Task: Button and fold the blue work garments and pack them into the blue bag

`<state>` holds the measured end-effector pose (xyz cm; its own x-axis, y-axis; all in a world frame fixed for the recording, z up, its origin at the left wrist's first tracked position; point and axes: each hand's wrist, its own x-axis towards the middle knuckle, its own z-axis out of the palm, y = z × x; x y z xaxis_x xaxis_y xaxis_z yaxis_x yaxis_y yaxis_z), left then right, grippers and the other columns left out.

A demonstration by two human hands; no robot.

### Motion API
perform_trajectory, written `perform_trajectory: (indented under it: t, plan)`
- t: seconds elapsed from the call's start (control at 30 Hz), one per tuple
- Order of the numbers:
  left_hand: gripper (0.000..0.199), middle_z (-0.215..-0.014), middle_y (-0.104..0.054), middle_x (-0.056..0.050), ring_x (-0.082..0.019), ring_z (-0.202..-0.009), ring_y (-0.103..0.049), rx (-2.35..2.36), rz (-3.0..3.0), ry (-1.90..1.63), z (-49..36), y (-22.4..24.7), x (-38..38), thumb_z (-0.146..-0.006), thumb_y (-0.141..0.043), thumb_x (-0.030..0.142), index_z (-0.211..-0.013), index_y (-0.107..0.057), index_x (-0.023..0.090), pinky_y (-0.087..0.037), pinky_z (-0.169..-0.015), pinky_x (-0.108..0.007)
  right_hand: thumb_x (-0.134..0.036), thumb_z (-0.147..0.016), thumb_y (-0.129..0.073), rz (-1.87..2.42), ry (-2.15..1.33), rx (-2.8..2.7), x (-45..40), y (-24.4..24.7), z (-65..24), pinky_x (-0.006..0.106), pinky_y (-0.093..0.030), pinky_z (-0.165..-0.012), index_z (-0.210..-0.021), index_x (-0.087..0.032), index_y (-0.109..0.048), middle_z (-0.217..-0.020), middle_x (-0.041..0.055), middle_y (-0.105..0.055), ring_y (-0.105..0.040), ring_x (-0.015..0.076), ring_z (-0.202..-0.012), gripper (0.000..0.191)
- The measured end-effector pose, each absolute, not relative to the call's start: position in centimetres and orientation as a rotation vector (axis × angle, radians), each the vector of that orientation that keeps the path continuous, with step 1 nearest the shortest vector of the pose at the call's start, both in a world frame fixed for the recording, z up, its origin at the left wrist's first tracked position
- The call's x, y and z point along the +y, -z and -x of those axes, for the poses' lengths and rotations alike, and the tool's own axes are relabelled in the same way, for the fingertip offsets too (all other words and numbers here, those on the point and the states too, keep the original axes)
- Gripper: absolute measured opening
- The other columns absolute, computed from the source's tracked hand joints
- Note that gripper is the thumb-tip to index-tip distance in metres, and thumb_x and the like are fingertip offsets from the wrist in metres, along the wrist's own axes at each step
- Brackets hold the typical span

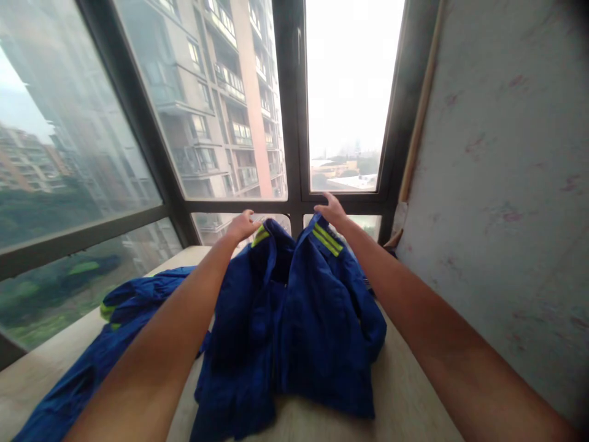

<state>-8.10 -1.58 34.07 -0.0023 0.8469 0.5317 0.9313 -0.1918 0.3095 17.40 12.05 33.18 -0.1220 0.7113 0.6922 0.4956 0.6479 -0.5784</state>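
A dark blue jacket (317,325) with yellow-green stripes on its shoulders hangs between my hands, its front parted and its lower edge on the pale surface. My left hand (243,226) grips it at the left shoulder, near a stripe. At the other shoulder, my right hand (332,212) is closed on the cloth near the collar, the thumb or a finger sticking up. Both arms reach far forward. Beside my left forearm lies a second blue garment (151,294) with yellow-green bands, crumpled and partly covered by that arm.
The pale wooden surface (414,393) runs up to dark-framed windows (294,123) ahead and on the left. A patterned wall (501,172) bounds the right side. A wooden strip (421,104) runs along the window's right edge.
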Motion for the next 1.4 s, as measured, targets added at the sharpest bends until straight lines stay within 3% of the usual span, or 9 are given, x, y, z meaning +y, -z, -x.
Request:
perform_trajectory:
  t: [0.17, 0.27, 0.4, 0.5, 0.7, 1.0, 1.17, 1.3, 1.4]
  plan:
    - [0.035, -0.118, -0.064, -0.008, -0.022, -0.102, -0.065, -1.989, 2.167, 0.887, 9.1, -22.6, -5.4, -0.092, -0.061, 0.039, -0.118, -0.061, 0.016, -0.055, -0.088, -0.043, -0.015, -0.074, -0.061, 1.128, -0.447, -1.945, 2.9, -18.6, -18.2, 0.043, -0.047, -0.102, -0.123, -0.012, -0.064, -0.122, 0.0151, -0.067, -0.062, 0.0272, -0.115, 0.048]
    - [0.026, -0.101, -0.074, -0.007, -0.024, -0.093, -0.071, -2.079, 2.117, 0.854, 10.1, -13.1, -10.7, -0.092, -0.055, 0.037, -0.1, -0.07, 0.018, -0.059, -0.084, -0.038, -0.022, -0.081, -0.059, 1.176, -0.507, -2.125, -5.3, -8.2, -19.2, 0.043, -0.042, -0.109, -0.131, -0.014, -0.059, -0.136, 0.016, -0.059, -0.053, 0.0283, -0.127, 0.051]
    - [0.033, -0.115, -0.073, -0.007, -0.024, -0.104, -0.071, -1.942, 2.147, 0.868, 10.5, -1.1, -18.6, -0.091, -0.053, 0.042, -0.114, -0.069, 0.024, -0.06, -0.089, -0.035, -0.027, -0.08, -0.064, 1.16, -0.434, -2.355, -12.6, 1.3, -20.7, 0.054, -0.032, -0.114, -0.141, -0.029, -0.051, -0.15, 0.0079, -0.047, -0.042, 0.0329, -0.137, 0.062]
    - [0.045, -0.129, -0.067, -0.01, -0.026, -0.113, -0.067, -1.742, 2.211, 0.76, 9.7, 3.6, -22.0, -0.086, -0.06, 0.04, -0.128, -0.061, 0.026, -0.06, -0.09, -0.037, -0.017, -0.078, -0.061, 1.053, -0.341, -2.487, -13.6, 3.7, -22.3, 0.051, -0.033, -0.115, -0.14, -0.033, -0.052, -0.15, 0.004, -0.047, -0.043, 0.0299, -0.137, 0.064]
    - [0.064, -0.134, -0.062, -0.013, -0.028, -0.115, -0.065, -1.715, 2.211, 0.718, 6.7, 5.1, -22.2, -0.082, -0.059, 0.026, -0.144, -0.045, 0.023, -0.059, -0.09, -0.038, -0.005, -0.08, -0.047, 1.07, -0.121, -2.425, -11.1, 4.4, -27.0, 0.041, -0.039, -0.11, -0.121, -0.029, -0.066, -0.13, 0.0003, -0.065, -0.057, 0.0206, -0.124, 0.051]
    - [0.074, -0.146, -0.047, -0.015, -0.031, -0.132, -0.05, -2.103, 2.094, 0.891, -0.7, 3.4, -22.0, -0.084, -0.049, 0.014, -0.153, -0.024, 0.026, -0.049, -0.104, -0.052, -0.009, -0.071, -0.053, 1.491, 0.022, -2.24, -10.9, 2.8, -28.7, 0.055, -0.033, -0.11, -0.121, -0.023, -0.068, -0.133, 0.0101, -0.062, -0.052, 0.0342, -0.126, 0.054]
    - [0.07, -0.146, -0.046, -0.014, -0.03, -0.133, -0.049, -2.165, 2.02, 0.974, -1.0, 3.3, -22.1, -0.085, -0.048, 0.015, -0.151, -0.027, 0.025, -0.047, -0.105, -0.053, -0.014, -0.078, -0.054, 1.192, -0.244, -2.366, -12.8, 0.5, -21.0, 0.044, -0.041, -0.104, -0.137, -0.023, -0.056, -0.144, 0.0091, -0.053, -0.048, 0.0308, -0.129, 0.06]
    - [0.063, -0.139, -0.053, -0.014, -0.028, -0.128, -0.054, -2.14, 1.982, 1.055, -0.1, 3.3, -22.7, -0.084, -0.047, 0.014, -0.146, -0.037, 0.021, -0.05, -0.104, -0.049, -0.025, -0.089, -0.047, 1.223, -0.633, -2.132, -11.9, 0.4, -18.3, 0.041, -0.047, -0.092, -0.11, -0.02, -0.072, -0.107, 0.0109, -0.072, -0.063, 0.0288, -0.103, 0.033]
    - [0.054, -0.128, -0.062, -0.013, -0.026, -0.118, -0.062, -2.109, 1.931, 1.098, 0.9, 3.5, -23.1, -0.084, -0.047, 0.015, -0.138, -0.046, 0.017, -0.055, -0.097, -0.044, -0.048, -0.087, -0.052, 1.324, -0.946, -1.594, -10.1, 1.4, -19.8, 0.039, -0.05, -0.087, -0.091, -0.015, -0.074, -0.094, 0.0132, -0.074, -0.067, 0.0298, -0.095, 0.041]
